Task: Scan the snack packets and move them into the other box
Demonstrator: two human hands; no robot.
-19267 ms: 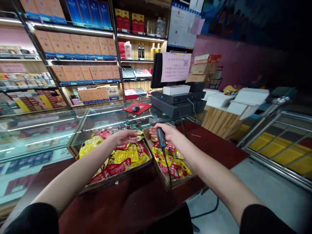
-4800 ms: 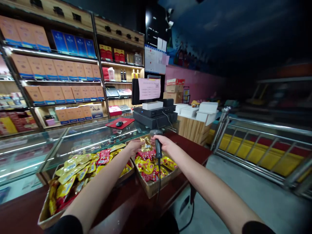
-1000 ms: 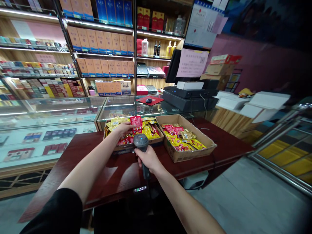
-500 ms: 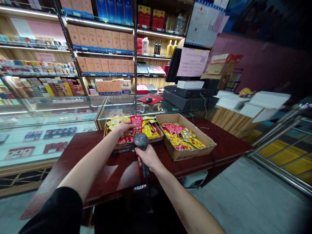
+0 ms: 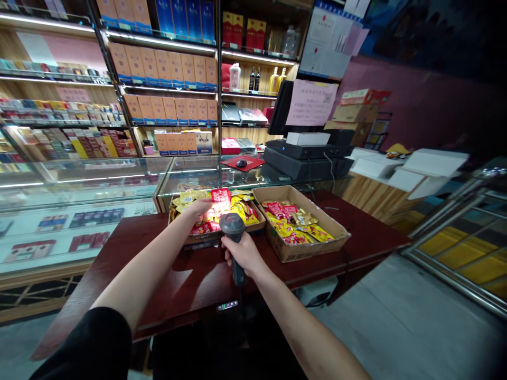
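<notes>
My left hand (image 5: 201,208) is closed on a red snack packet (image 5: 221,196), held up over the left cardboard box (image 5: 253,227). Bright light falls on the packet's lower part. In my right hand (image 5: 244,253) is a dark handheld barcode scanner (image 5: 232,226), gripped by its handle, with its head pointing toward the packet. Yellow and red packets (image 5: 242,208) fill the left box. Beside it, the right cardboard box (image 5: 317,249) holds more yellow, red and gold packets (image 5: 297,224). My left fingers are partly hidden by the glare and the packet.
Both boxes stand on a dark red wooden table (image 5: 158,264). Behind it runs a glass display counter (image 5: 119,179) with a black mouse (image 5: 241,163) on a red mat and a monitor (image 5: 282,108). A metal railing (image 5: 447,253) stands at the right.
The scanner's light has come on and now shines over the packet and the box contents. My right hand and the scanner have shifted very slightly right.
</notes>
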